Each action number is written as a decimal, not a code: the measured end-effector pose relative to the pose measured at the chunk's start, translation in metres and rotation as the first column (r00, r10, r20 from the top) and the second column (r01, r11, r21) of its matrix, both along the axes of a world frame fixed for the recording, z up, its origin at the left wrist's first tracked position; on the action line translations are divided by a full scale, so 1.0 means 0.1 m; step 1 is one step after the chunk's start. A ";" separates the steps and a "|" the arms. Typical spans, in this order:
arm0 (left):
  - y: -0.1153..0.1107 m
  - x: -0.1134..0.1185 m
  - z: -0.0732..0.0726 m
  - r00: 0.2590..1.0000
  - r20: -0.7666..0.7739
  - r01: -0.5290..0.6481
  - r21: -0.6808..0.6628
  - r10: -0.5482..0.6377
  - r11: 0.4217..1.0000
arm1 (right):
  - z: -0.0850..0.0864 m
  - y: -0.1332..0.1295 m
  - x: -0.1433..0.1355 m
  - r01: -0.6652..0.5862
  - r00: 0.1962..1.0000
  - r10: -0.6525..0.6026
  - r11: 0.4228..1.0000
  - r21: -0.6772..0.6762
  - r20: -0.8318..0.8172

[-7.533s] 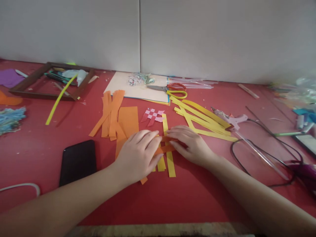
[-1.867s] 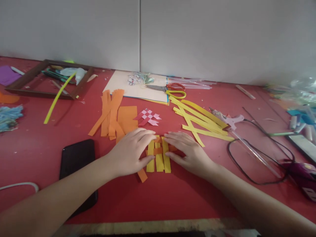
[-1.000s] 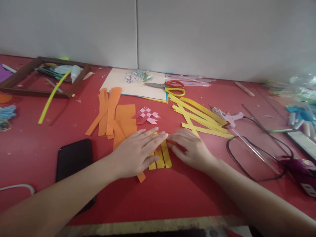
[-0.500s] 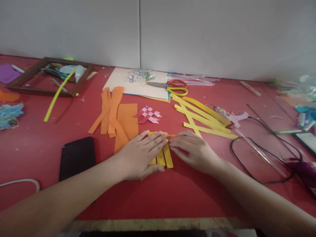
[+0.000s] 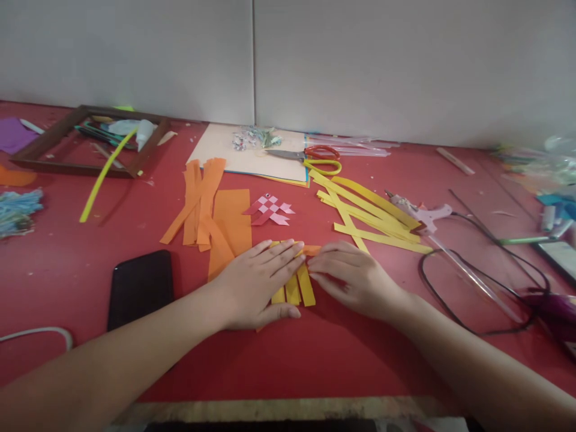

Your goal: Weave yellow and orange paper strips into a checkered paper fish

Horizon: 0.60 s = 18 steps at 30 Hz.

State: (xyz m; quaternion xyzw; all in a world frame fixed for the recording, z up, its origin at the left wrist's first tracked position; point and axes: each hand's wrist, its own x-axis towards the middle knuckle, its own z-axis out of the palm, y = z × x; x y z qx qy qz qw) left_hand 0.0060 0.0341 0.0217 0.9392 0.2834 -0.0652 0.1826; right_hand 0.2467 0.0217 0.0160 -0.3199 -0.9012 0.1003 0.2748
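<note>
Lying flat and outstretched, the left hand (image 5: pixel 257 281) covers part of the yellow strips (image 5: pixel 292 291) on the table (image 5: pixel 216 372); the right hand (image 5: pixel 353 277) curls at an orange strip (image 5: pixel 311 250) beside them, whether pinching it I cannot tell. Beyond lie a pink fish (image 5: pixel 270 209) and scissors (image 5: pixel 323 167).

The left hand (image 5: pixel 258 282) lay flat on some yellow strips (image 5: pixel 292 291) on the red table (image 5: pixel 288 372). The right hand (image 5: pixel 355 275) was beside it, fingertips at an orange strip (image 5: pixel 311 249). A pink paper fish (image 5: pixel 270 209) lay behind them. Scissors (image 5: pixel 302 156) sat partly on pale paper (image 5: pixel 216 144). A black phone (image 5: pixel 140 288) lay to the left, partly hidden by an arm (image 5: pixel 135 354).
</note>
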 end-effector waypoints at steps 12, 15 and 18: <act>0.00 -0.04 -0.05 0.989 0.146 -0.001 0.045 -0.005 0.999 | -0.01 -0.01 0.00 0.111 0.993 -0.109 0.993 -0.041 0.036; 0.00 -0.06 -0.06 0.980 0.197 0.012 0.047 -0.021 0.999 | -0.01 -0.01 0.01 0.113 0.993 -0.109 0.991 -0.073 0.052; 0.03 -0.08 -0.05 0.957 0.288 -0.003 0.066 -0.016 0.998 | -0.01 -0.01 0.01 0.136 0.989 -0.131 0.988 -0.075 0.065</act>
